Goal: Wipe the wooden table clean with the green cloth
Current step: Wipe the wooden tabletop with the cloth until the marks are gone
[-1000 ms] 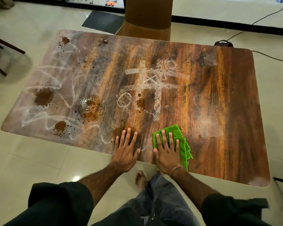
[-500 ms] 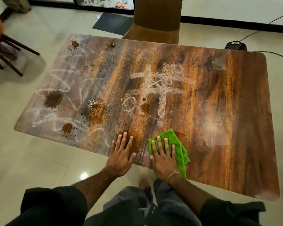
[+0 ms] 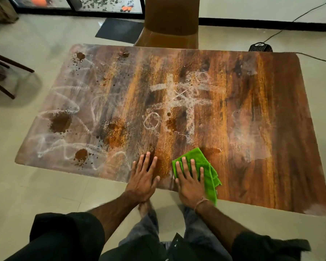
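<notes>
Fingers straight, our right hand (image 3: 190, 182) presses the green cloth (image 3: 200, 162) flat at the wooden table's (image 3: 271, 129) near edge. Our left hand (image 3: 143, 178) rests flat beside the cloth, fingers spread. Brown spills (image 3: 60, 122) lie left of it.

A bright green cloth (image 3: 199, 159) stands out at six o'clock on a wooden table (image 3: 262, 147) streaked with orange-brown and dark-brown grain. A white chalk grid (image 3: 179, 98) with circles at the centre and white zigzags (image 3: 64, 146) toward nine o'clock cross it among rust-brown blotches (image 3: 60, 122). Pale cream floor tiles (image 3: 45, 189) surround it, with a tan-brown chair (image 3: 169, 25) at twelve o'clock and black sleeves (image 3: 68, 236) at six.
</notes>
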